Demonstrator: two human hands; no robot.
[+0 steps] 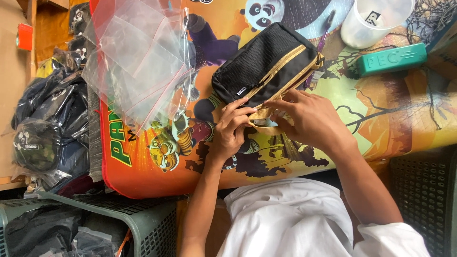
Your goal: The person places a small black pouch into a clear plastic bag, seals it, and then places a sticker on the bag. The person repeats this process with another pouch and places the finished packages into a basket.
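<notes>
Pinching the tan webbing strap point(263, 115), both hands, left hand point(232, 131) and right hand point(309, 119), have their grip clenched on it at the pouch's 6 o'clock edge. The black mesh pouch point(262, 64) lies mid-tabletop point(390, 119), which is cartoon-printed and glossy. Clear zip bags point(138, 62) are piled at 9 o'clock; a teal box point(391, 59) sits at 2 o'clock. The strap's end is hidden.

Here's the table point(381, 123), covered in a bright orange cartoon-animal print. On it sit a black pouch with tan zip trim point(262, 66), a loose heap of clear zip bags point(143, 62), a white plastic cup point(373, 21), a teal box point(392, 58) and a purple pen point(323, 35).
</notes>
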